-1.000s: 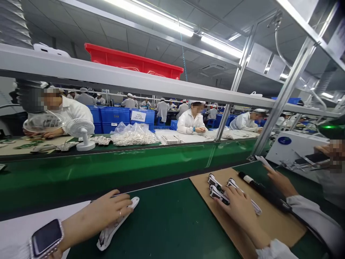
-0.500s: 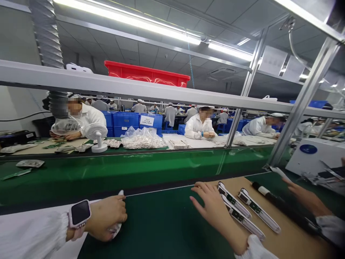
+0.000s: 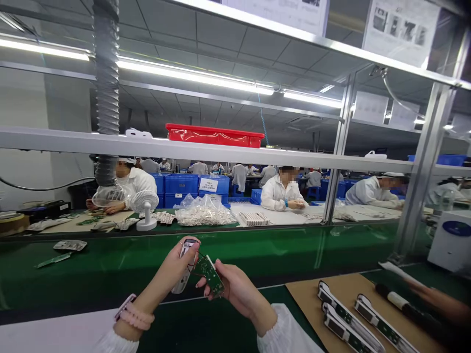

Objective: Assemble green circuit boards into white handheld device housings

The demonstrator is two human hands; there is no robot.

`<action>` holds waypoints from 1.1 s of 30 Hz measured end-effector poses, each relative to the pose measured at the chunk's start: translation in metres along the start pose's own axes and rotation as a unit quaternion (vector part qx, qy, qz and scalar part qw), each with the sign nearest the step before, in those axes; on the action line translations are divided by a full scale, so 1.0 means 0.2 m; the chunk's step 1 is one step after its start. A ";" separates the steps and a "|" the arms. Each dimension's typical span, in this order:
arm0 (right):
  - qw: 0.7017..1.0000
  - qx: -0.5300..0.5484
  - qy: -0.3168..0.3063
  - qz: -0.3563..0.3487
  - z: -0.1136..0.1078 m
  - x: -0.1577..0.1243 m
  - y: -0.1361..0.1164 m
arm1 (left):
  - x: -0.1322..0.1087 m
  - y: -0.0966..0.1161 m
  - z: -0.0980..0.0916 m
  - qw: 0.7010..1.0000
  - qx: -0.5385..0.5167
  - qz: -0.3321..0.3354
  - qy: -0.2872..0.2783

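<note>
My left hand (image 3: 172, 264) is raised over the green belt, shut around a narrow white plastic holder (image 3: 181, 279) with a dark upper end. My right hand (image 3: 235, 289) pinches a green circuit board (image 3: 209, 276) by its edge, close to the holder but apart from it. Three white strips with green boards (image 3: 379, 323) lie on a brown cardboard sheet (image 3: 312, 294) at lower right. A black tool with a white band (image 3: 399, 303) lies there too, near a co-worker's hand (image 3: 441, 304).
A green conveyor belt (image 3: 221, 250) runs behind my hands, with loose boards (image 3: 69, 245) on it. Beyond stand a white desk fan (image 3: 145, 208), a bag of parts (image 3: 204, 212), blue crates (image 3: 182, 189) and co-workers. A white machine (image 3: 451, 240) stands at the right.
Both my hands have risen from the bench toward the belt. The white holder is now lifted in my left hand, and my right hand holds a green board. The view has tilted upward.
</note>
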State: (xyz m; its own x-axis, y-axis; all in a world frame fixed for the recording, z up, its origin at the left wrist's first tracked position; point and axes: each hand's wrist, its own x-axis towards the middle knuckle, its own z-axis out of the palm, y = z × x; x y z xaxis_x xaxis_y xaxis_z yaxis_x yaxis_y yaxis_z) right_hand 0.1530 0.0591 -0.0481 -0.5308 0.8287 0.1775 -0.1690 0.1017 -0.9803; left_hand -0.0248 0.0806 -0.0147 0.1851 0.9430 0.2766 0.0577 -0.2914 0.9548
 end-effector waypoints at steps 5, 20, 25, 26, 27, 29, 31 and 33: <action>0.996 0.078 -0.022 0.027 0.02 0.04 -0.04 | -0.05 0.04 -0.02 0.996 -0.088 0.011 0.006; 0.977 -0.023 0.169 -0.129 0.22 -0.01 -0.07 | -0.20 0.10 0.13 0.965 -0.189 -0.123 0.136; 0.961 -0.187 0.124 -0.161 0.18 -0.05 -0.12 | -0.21 0.10 0.10 0.961 -0.230 -0.105 0.115; 0.965 -0.178 0.111 -0.159 0.17 -0.05 -0.13 | -0.21 0.10 0.09 0.960 -0.245 -0.098 0.089; 0.972 -0.152 0.094 -0.155 0.16 -0.06 -0.14 | -0.22 0.11 0.09 0.961 -0.253 -0.087 0.062; 0.985 -0.074 0.054 -0.149 0.13 -0.06 -0.16 | -0.23 0.11 0.08 0.971 -0.228 -0.064 0.016; 0.988 -0.006 0.018 -0.155 0.12 -0.06 -0.16 | -0.23 0.11 0.06 0.988 -0.145 -0.044 -0.015; 0.986 0.018 0.008 -0.167 0.11 -0.06 -0.16 | -0.24 0.10 0.05 0.997 -0.061 -0.027 -0.043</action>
State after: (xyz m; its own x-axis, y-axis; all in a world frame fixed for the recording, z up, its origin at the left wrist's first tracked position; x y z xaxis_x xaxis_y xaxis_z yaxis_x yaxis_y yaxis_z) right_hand 0.1460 0.0331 -0.0175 -0.4274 0.7612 0.4878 -0.3611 0.3509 -0.8640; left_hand -0.0227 0.0279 -0.0109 0.2696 0.9375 0.2198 -0.0486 -0.2147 0.9755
